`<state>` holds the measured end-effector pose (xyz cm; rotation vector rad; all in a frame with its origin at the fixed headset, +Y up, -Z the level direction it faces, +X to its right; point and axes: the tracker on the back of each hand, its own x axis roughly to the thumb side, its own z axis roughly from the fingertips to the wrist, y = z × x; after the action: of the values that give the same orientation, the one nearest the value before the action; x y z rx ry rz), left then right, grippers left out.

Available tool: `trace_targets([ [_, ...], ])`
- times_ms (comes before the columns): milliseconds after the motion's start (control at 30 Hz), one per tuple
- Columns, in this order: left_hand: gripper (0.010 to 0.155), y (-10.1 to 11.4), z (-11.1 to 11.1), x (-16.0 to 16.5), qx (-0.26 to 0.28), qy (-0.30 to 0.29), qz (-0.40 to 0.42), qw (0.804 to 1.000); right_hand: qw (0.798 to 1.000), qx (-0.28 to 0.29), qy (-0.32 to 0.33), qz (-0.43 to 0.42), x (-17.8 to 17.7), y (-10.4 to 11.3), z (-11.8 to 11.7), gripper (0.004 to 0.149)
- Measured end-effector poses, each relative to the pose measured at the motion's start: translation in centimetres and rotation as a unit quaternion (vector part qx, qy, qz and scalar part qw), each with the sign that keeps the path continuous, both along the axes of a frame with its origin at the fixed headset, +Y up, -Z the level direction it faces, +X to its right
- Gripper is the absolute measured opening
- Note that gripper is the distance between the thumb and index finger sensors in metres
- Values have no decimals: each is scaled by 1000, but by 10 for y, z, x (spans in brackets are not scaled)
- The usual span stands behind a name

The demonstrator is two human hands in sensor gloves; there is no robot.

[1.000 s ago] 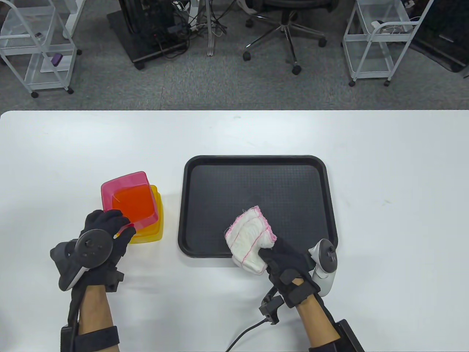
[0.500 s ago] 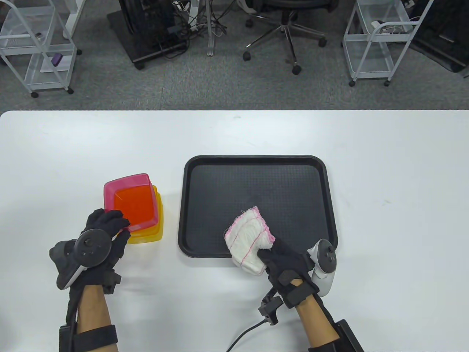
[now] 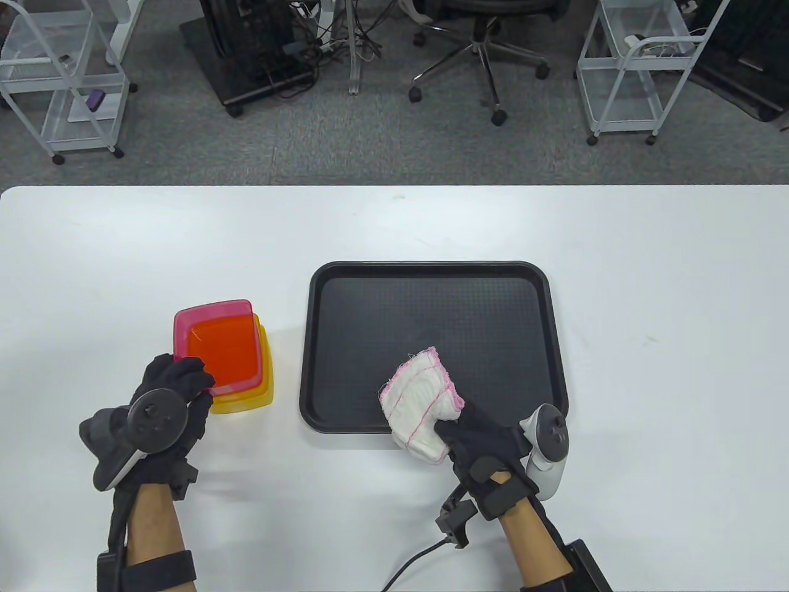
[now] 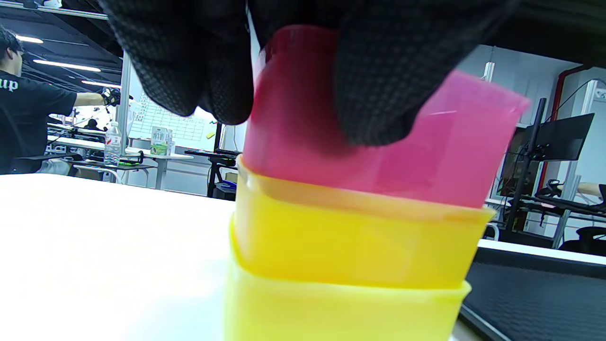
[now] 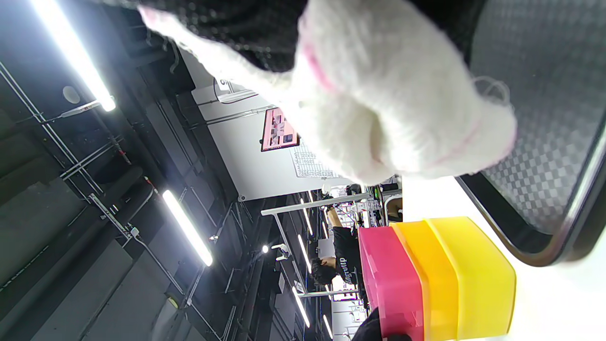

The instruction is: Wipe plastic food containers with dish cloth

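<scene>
Containers: three nested plastic food containers stand on the white table, just left of the black tray and clear of its rim.
Pink container: translucent, topmost in the stack, sitting a little raised out of the one beneath.
Orange-yellow container: middle of the stack; its rim shows as a band below the pink wall in the left wrist view.
Yellow container: lowest, resting on the table.
Left hand: black glove, at the stack's near-left corner; its fingers curl over the pink container's rim and lie on its outer wall, gripping it.
Dish cloth: white with pink stitched edging, bunched; it hangs over the tray's near edge, part above the tray floor and part above the table.
Right hand: black glove, near the tray's near-right corner, fingers wrapped round the cloth's lower end.
Tray surface: textured, nothing resting flat in its far half.
Writing: no label readable on containers, cloth or tray; a dark shirt on a person behind the stack, in the left wrist view, shows the letters "up".
</scene>
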<state>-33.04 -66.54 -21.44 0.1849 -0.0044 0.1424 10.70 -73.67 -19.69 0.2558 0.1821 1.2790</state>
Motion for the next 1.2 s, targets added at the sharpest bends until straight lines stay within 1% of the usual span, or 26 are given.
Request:
trace_targets([
  [200,39,-2,0,2,-14,0,-1,1000,1000,1,-4,4,1,0,0,51],
  [267,50,1,0,4,-31,-5,17,999,1000,4,-7,6,2,1,-1,51],
  [300,54,4,2,6,-28,-11,30,999,1000,7,-12,7,4,3,-1,51],
  [400,66,17,7,18,32,-27,70,997,999,21,-33,18,14,10,-4,50],
  [467,74,26,10,34,74,-48,88,992,995,42,-65,61,26,20,-7,50],
  [500,77,30,12,48,98,-63,92,989,990,58,-84,97,35,27,-9,50],
  [600,83,34,16,83,119,-105,82,984,975,70,-130,167,61,43,-11,50],
  [633,84,32,18,102,114,-134,70,982,963,78,-154,207,78,51,-13,50],
  [700,84,28,19,125,96,-171,51,979,947,79,-181,253,97,60,-15,49],
  [733,84,23,20,141,77,-195,36,977,931,76,-203,294,114,65,-16,50],
  [800,84,16,21,165,51,-228,12,972,889,63,-248,381,144,74,-21,49],
  [867,84,11,23,181,33,-250,-10,968,845,34,-267,461,168,76,-26,49],
  [900,84,9,24,185,32,-257,-14,966,831,14,-270,486,175,74,-29,50],
  [933,84,7,24,190,30,-262,-21,964,811,-19,-274,516,186,70,-34,49],
  [967,84,5,25,192,27,-264,-23,964,800,-39,-277,531,191,66,-37,50],
  [1000,83,2,24,195,21,-267,-25,963,785,-60,-283,548,198,58,-43,50],
  [1033,83,0,24,196,15,-268,-27,963,775,-68,-286,560,200,51,-47,50],
  [1100,83,-5,23,196,5,-267,-28,963,738,-98,-279,606,203,34,-57,50],
  [1167,83,-11,21,196,-4,-262,-36,964,696,-124,-257,659,201,16,-64,50],
  [1200,82,-14,20,196,-13,-263,-44,964,680,-139,-241,678,200,7,-66,50],
])
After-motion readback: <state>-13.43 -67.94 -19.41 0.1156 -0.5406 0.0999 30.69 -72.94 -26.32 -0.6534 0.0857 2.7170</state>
